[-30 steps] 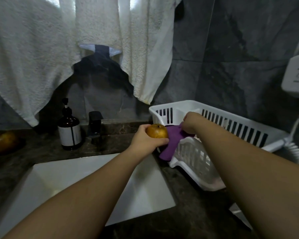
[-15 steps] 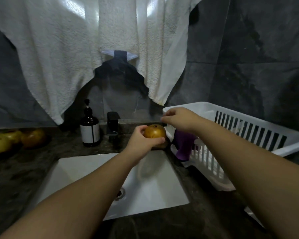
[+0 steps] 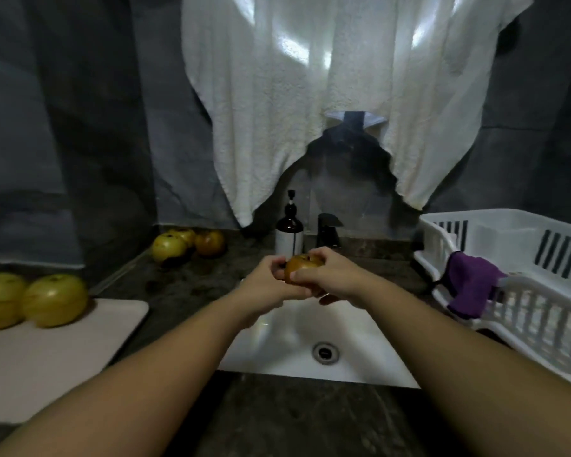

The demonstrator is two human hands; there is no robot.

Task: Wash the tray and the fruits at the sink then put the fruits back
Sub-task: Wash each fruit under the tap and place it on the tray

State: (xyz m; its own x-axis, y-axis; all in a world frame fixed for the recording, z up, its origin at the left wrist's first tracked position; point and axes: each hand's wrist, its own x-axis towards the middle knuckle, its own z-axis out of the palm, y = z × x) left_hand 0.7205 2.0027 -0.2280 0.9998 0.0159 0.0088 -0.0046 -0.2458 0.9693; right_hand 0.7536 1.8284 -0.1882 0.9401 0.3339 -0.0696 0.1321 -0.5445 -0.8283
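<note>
1. Two yellow-green fruits (image 3: 30,300) lie side by side, touching, on the far left part of a pale board (image 3: 56,354) at the near left of the dark stone counter (image 3: 185,285).
2. Three more fruits (image 3: 187,244), two yellow and one reddish brown, sit bunched together in the far left corner of the counter, against the grey wall.
3. The left hand (image 3: 267,285) is curled round the left side of a brown fruit (image 3: 299,267); it grasps the fruit above the far edge of the white sink (image 3: 360,351).
4. A dark pump bottle (image 3: 289,234) with a pale label stands upright just behind the hands, to the left of a black tap (image 3: 327,230).
5. The right hand (image 3: 330,278) is curled over the right side and top of the same brown fruit, its thumb across the front; both hands grip the fruit together.
6. The sink's round drain (image 3: 325,352) shows below the hands, nearer the viewer.
7. A white towel (image 3: 327,94) hangs on the far wall above the tap.
8. A white slatted tray (image 3: 521,225) rests on the counter to the right of the sink, with a purple cloth (image 3: 468,285) draped over its near left rim.
</note>
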